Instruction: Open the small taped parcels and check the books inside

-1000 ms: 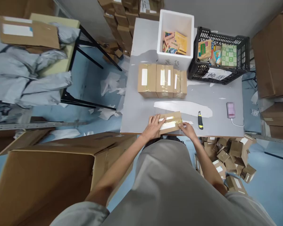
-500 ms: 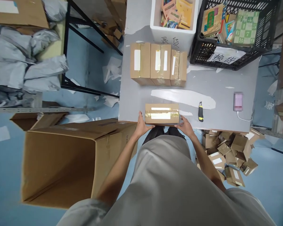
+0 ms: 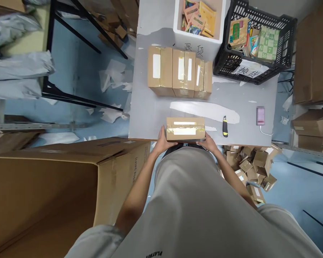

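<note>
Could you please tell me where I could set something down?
The table is bare between the knife and the phone, and at its near left corner, left of the nearest box. It is crowded around the three boxes, white bin and black crate.

A loose grey short-sleeved top (image 3: 199, 200) is worn.
The cloth is marked by soft folds, and small dark lettering (image 3: 154, 254) is printed on it near the lower edge of the view. The upper arms are covered by a left sleeve (image 3: 99, 240) and a right sleeve (image 3: 282, 220) in matching grey; dark clothing (image 3: 174, 149) is glimpsed beyond the top's far edge.
</note>
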`<state>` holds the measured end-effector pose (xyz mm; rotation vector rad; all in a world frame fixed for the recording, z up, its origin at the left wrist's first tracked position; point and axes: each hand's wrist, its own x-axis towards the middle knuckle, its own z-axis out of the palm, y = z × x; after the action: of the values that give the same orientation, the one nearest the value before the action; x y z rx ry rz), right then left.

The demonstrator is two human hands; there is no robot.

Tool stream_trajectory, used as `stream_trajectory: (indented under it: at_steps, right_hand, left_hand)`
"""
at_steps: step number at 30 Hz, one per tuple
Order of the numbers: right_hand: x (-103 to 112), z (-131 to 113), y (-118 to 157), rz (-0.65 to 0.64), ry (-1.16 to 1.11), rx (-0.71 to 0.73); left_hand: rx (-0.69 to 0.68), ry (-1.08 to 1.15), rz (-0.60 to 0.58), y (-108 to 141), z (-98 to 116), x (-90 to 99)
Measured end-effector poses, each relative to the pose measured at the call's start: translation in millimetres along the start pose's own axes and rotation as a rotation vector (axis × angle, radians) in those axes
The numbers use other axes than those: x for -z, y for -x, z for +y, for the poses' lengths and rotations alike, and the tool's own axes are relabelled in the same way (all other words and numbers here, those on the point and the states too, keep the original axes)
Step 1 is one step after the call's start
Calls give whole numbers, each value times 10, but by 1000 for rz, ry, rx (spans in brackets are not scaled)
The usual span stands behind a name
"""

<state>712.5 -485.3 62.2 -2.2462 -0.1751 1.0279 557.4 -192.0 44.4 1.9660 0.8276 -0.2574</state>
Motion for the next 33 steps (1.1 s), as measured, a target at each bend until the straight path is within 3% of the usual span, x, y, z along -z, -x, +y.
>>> stream_trajectory:
  at_steps: [3, 7, 11, 15, 21, 25, 30, 33]
  right_hand:
    - [38, -102, 73, 37, -80, 60]
    - [25, -225, 119, 69, -94, 112]
    - [-9, -261, 98, 107, -54, 66]
    - [-17, -216, 82, 96, -51, 34]
    - [-33, -169, 96, 88, -83, 14]
    - [-29, -164, 102, 94, -90, -15]
    - [25, -18, 94, -4, -186, 33]
    - [8, 118, 56, -45, -226, -19]
  left_hand:
    - [-234, -210, -57, 130, 212, 66]
    - [-494, -383, -148, 207, 536, 8]
    - [-558, -416, -193, 122, 685, -68]
    - [-570, -422, -214, 98, 634, -26]
    - [-427, -432, -204, 242, 465, 118]
    - [-337, -410, -128, 336, 334, 188]
    - [-147, -231, 9, 268, -120, 185]
    - [-11, 0, -30, 126, -431, 95]
